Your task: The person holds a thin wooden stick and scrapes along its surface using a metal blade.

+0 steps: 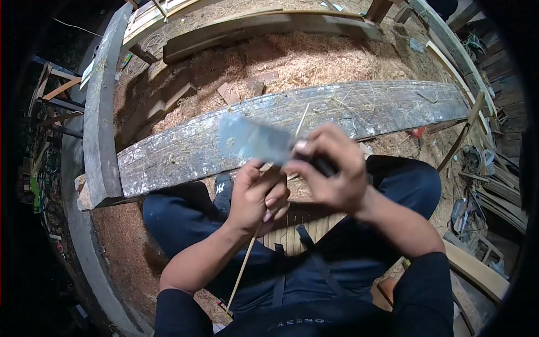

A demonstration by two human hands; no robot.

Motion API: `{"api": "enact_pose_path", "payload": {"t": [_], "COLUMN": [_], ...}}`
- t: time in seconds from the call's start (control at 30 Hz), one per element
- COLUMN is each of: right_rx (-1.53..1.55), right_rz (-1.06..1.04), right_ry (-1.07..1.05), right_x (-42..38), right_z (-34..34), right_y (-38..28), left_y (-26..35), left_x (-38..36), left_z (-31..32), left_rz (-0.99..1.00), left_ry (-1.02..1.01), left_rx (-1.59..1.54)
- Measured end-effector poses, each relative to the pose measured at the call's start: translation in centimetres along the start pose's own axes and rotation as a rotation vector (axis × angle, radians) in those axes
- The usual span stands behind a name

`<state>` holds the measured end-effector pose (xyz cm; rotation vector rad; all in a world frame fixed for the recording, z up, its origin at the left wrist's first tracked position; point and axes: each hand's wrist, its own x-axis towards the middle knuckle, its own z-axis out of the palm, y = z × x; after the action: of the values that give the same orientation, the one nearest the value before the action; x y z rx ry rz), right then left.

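My right hand (pixel 337 171) is wrapped round the dark handle of a cleaver (pixel 250 137). Its wide grey blade points left, smeared by motion, above my left hand. My left hand (pixel 258 194) is closed on a thin pale wooden strip (pixel 244 268). The strip slants from near my lap up through the fingers, and its thin upper end (pixel 303 119) shows beyond the blade. Whether the blade touches the strip cannot be made out. Both hands are over my lap, at the near edge of a worn, paint-spotted plank (pixel 168 151).
Wood shavings (pixel 314 56) cover the ground beyond the plank, with small offcuts (pixel 228 92) among them. A long beam (pixel 264 25) lies at the back. A thick grey timber (pixel 102 112) stands on the left. Several boards and strips (pixel 477 269) lie at the right.
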<state>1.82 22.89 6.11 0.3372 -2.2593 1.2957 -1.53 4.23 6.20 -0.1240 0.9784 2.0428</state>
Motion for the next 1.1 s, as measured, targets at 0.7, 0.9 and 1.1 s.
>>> {"api": "enact_pose_path", "payload": {"t": [0.7, 0.9, 1.1], "right_rx": [-0.02, 0.055, 0.036], "right_rz": [0.013, -0.037, -0.087], "right_ry": [0.061, 0.013, 0.052], "right_x": [0.5, 0.1, 0.5], "right_z": [0.1, 0.4, 0.5], "right_y": [1.1, -0.8, -0.3], "left_y": [0.2, -0.5, -0.4], "left_x": [-0.5, -0.5, -0.2], "left_z": [-0.2, -0.9, -0.6], "left_rz": [-0.027, -0.077, -0.021], "left_ry": [-0.01, -0.013, -0.026], "left_rx": [0.029, -0.023, 0.001]}}
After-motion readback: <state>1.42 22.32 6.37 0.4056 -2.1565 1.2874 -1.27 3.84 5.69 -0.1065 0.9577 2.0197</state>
